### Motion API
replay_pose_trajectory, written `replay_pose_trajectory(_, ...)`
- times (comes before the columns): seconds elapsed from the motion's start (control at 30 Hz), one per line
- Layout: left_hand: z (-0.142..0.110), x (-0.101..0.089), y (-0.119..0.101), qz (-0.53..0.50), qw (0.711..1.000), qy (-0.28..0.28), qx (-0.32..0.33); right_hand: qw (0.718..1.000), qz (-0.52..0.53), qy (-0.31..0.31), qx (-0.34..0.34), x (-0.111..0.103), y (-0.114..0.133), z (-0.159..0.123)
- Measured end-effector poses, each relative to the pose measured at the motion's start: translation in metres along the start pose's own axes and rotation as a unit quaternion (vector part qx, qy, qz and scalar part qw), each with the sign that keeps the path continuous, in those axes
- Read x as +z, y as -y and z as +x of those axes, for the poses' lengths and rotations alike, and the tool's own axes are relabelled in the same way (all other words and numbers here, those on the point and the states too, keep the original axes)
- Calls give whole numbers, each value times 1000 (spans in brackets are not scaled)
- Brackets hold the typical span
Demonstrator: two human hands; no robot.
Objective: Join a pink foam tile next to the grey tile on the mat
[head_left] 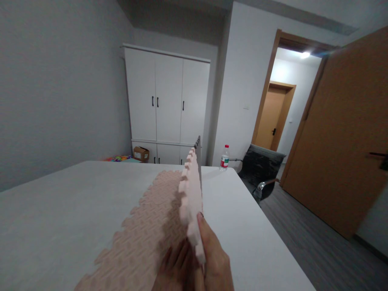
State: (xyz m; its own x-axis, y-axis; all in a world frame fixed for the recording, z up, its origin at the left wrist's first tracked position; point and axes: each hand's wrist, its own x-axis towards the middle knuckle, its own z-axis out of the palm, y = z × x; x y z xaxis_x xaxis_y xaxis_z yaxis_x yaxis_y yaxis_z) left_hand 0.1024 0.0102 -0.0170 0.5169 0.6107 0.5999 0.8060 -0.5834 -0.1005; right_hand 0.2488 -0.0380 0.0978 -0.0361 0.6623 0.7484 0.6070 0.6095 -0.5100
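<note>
A pink foam puzzle mat (151,210) with a woven-pattern surface and toothed edges lies lengthwise on the white table. Along its right side stands a pink foam tile (191,190), held upright and seen nearly edge-on. Just beyond it a grey toothed piece (199,157) shows, also upright. My right hand (216,256) grips the near end of the upright tile, thumb against its right face; its other fingers are mostly hidden. My left hand (174,262) is in shadow at the tile's left foot, fingers stretched over the flat mat.
Toward the far right corner of the white table (242,230) stands a plastic bottle (224,158) with a red cap. A black chair (260,169) is beside the table's right edge. Behind are a white cabinet (169,97), a cardboard box (141,153) and an open wooden door (339,137).
</note>
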Motion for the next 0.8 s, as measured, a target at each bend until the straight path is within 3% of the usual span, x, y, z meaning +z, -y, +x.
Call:
replay_pose_trajectory(0.07,2,-4,3,26,999,-9,39,998,2,-35,54,-26,-21,15)
replay_pose_trajectory(0.17,3,-9,2,75,995,-35,52,980,-16,-94,174,-84,-60,55)
replay_pose_trajectory(0.27,3,-10,0,90,994,-46,49,975,-32,-153,160,-141,-92,101)
replay_pose_trajectory(0.37,3,-10,0,85,994,-43,50,978,-24,-156,139,-181,-109,135)
replay_pose_trajectory(0.47,3,-11,2,79,995,-40,49,981,-4,-149,122,-210,-118,157)
replay_pose_trajectory(0.6,3,-9,3,67,996,-28,46,967,62,-197,148,-239,-118,181)
replay_pose_trajectory(0.7,1,-7,5,67,997,-24,41,960,93,-210,158,-253,-106,194)
replay_pose_trajectory(0.8,0,-6,6,59,998,-12,34,969,49,-208,128,-258,-87,200)
